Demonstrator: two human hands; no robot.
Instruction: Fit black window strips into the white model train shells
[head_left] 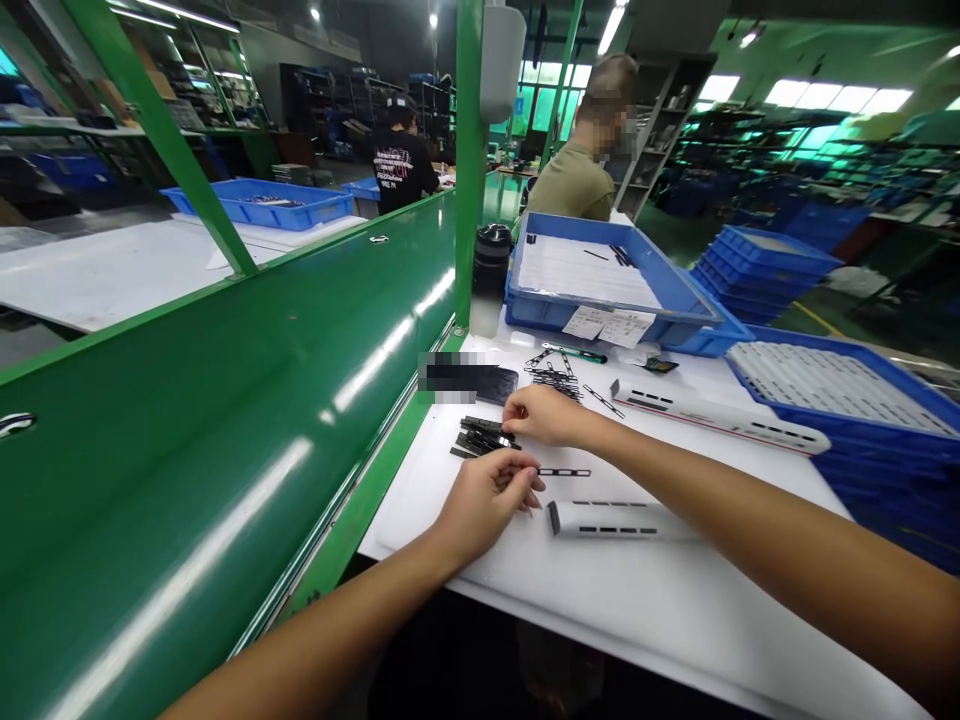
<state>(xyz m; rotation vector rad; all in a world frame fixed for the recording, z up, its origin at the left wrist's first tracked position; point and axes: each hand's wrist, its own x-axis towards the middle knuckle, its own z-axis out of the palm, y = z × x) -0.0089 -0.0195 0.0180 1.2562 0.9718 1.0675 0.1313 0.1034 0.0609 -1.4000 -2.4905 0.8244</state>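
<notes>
My left hand is above the white table with its fingers curled in. A thin black strip with window-like cutouts runs to the right from its fingertips, and the near end is hidden behind them. My right hand reaches over to a pile of short dark strips, thumb and finger closed at the pile's right edge. What lies between them is too small to make out. Just right of my left hand, a white toy train body with dark windows rests partly under my right forearm.
Another white train body lies farther back. Behind my right hand are a phone, more black window strips and a green cutter. A blue tray, a dark bottle and a green conveyor border the table. Two people sit beyond.
</notes>
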